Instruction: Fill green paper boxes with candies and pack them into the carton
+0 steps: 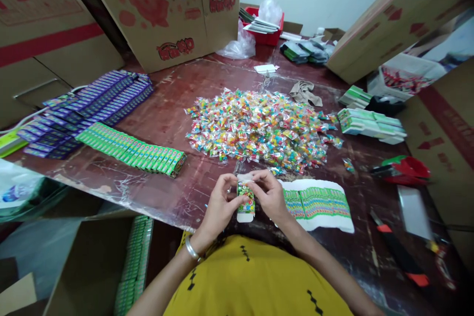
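A small green printed candy box (246,202) is held upright between my two hands at the table's front edge. My left hand (225,200) grips its left side, thumb across the front. My right hand (268,195) pinches the top right, by a pale flap at the upper end. A white flap sticks out at the bottom. Just right of my right hand lies a fanned stack of flat green cartons (322,202) on a white sheet. Beyond my hands rises a heap of small clear candy packets (255,131). Whether a packet sits inside the box is hidden.
Rows of green boxes (133,148) and purple boxes (92,103) stand at the left. A utility knife (402,252) and a red tape dispenser (405,170) lie at the right. Large cardboard cartons (159,10) line the back. A red basket (264,34) stands behind the heap.
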Action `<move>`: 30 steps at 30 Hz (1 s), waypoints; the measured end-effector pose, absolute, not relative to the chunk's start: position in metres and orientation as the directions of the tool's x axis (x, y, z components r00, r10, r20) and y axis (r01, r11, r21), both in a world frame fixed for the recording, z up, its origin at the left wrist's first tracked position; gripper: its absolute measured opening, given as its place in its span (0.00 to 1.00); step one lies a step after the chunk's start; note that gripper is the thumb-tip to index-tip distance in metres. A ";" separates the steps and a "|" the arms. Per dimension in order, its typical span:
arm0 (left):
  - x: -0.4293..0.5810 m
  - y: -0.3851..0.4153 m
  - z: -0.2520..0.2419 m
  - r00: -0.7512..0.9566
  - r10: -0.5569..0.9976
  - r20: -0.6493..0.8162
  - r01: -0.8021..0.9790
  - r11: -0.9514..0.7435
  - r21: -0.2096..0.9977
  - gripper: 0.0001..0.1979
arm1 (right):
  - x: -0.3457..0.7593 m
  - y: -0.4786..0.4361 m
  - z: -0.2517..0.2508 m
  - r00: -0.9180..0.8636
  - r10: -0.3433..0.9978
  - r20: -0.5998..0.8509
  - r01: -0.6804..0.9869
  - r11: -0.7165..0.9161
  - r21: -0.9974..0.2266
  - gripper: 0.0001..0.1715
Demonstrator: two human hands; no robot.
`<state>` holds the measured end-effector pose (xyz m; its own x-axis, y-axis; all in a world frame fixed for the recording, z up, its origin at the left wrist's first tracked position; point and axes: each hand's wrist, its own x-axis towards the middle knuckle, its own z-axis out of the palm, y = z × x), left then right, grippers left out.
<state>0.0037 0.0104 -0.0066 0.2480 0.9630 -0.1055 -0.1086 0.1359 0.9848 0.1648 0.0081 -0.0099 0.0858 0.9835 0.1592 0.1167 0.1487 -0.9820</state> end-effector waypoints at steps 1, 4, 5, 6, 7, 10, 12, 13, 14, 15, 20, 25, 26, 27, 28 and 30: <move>0.004 0.010 -0.007 0.245 0.962 -0.124 -0.117 0.156 0.981 0.22 | 0.164 0.009 -0.009 0.092 0.987 0.128 0.047 0.124 -0.991 0.10; 0.004 0.008 -0.009 0.250 0.956 -0.153 -0.114 0.186 0.976 0.24 | 0.163 0.013 -0.006 0.033 0.996 0.078 -0.030 0.079 -0.996 0.14; 0.004 0.008 -0.009 0.242 0.959 -0.148 -0.095 0.176 0.980 0.24 | 0.164 0.015 -0.004 0.002 0.998 0.060 -0.023 0.060 -0.998 0.14; 0.003 0.007 -0.009 0.231 0.963 -0.138 -0.067 0.158 0.985 0.24 | 0.165 0.017 -0.002 -0.025 0.999 0.029 -0.011 0.029 -1.000 0.15; 0.003 0.006 -0.010 0.219 0.968 -0.125 -0.031 0.135 0.990 0.24 | 0.167 0.019 0.000 -0.046 0.999 -0.015 0.000 -0.015 -1.000 0.15; 0.000 0.005 -0.010 0.221 0.972 -0.083 0.071 0.069 0.995 0.24 | 0.175 0.027 0.004 -0.093 0.986 -0.136 0.023 -0.135 -0.991 0.15; -0.002 0.005 -0.011 0.254 0.965 -0.061 0.096 0.038 0.995 0.26 | 0.178 0.031 0.004 -0.114 0.980 -0.162 0.024 -0.160 -0.987 0.15; -0.002 0.006 -0.011 0.272 0.961 -0.057 0.096 0.032 0.995 0.27 | 0.179 0.033 0.003 -0.121 0.979 -0.161 0.024 -0.159 -0.987 0.15; -0.003 0.006 -0.011 0.286 0.956 -0.058 0.093 0.032 0.995 0.27 | 0.180 0.034 0.003 -0.124 0.980 -0.157 0.030 -0.154 -0.988 0.16; -0.003 0.006 -0.011 0.298 0.952 -0.064 0.092 0.039 0.995 0.28 | 0.180 0.035 0.002 -0.122 0.981 -0.148 0.044 -0.144 -0.989 0.16; -0.004 0.009 -0.008 0.286 0.953 -0.096 0.064 0.081 0.995 0.24 | 0.176 0.025 0.008 -0.106 0.993 0.050 0.202 0.070 -0.977 0.14; -0.005 0.010 -0.008 0.267 0.959 -0.095 -0.015 0.102 0.995 0.20 | 0.178 0.015 0.011 -0.241 0.965 0.099 0.330 0.178 -0.927 0.17; -0.004 0.010 -0.008 0.276 0.955 -0.104 -0.008 0.111 0.994 0.20 | 0.179 0.016 0.010 -0.241 0.969 0.055 0.309 0.130 -0.942 0.15; -0.004 0.009 -0.009 0.284 0.952 -0.112 0.006 0.115 0.993 0.20 | 0.179 0.017 0.008 -0.239 0.971 -0.009 0.262 0.056 -0.963 0.14; -0.004 0.008 -0.010 0.291 0.949 -0.118 0.030 0.114 0.993 0.20 | 0.180 0.018 0.006 -0.238 0.968 -0.079 0.201 -0.031 -0.979 0.14; -0.004 0.007 -0.010 0.298 0.948 -0.113 0.106 0.085 0.991 0.19 | 0.180 0.021 0.003 -0.241 0.955 -0.171 0.106 -0.149 -0.983 0.15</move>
